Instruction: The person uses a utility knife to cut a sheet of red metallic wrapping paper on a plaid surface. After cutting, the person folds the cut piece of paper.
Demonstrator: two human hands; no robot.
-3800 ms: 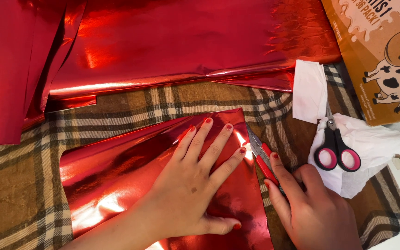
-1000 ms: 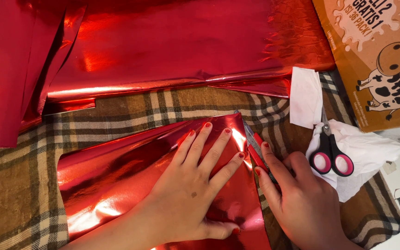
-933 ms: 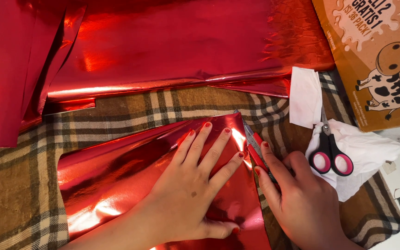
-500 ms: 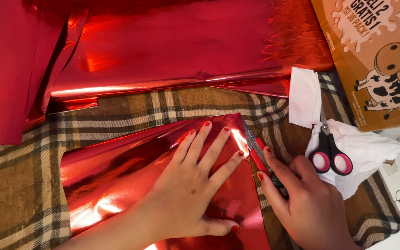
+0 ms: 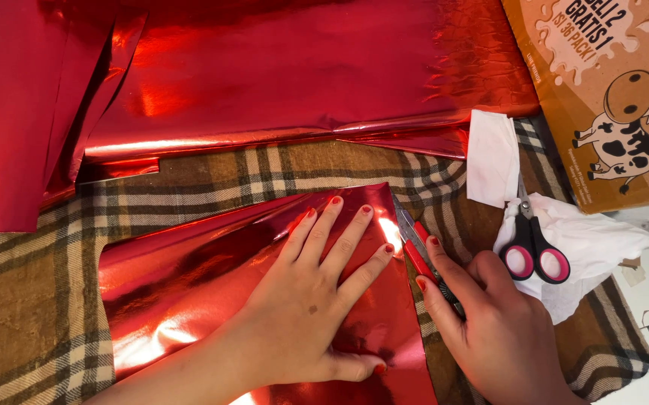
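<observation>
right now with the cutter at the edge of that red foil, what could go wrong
1. The left hand lies flat on the folded red foil sheet, fingertips close to the red utility cutter in the right hand; a slip could nick them.
2. The blade runs over the plaid cloth and might slice it.
3. The glossy foil may crease or tear unevenly.

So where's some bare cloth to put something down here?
Bare plaid cloth lies left of the small red foil sheet, plus a strip between it and the large foil. Right is crowded: scissors, tissue, carton.
</observation>
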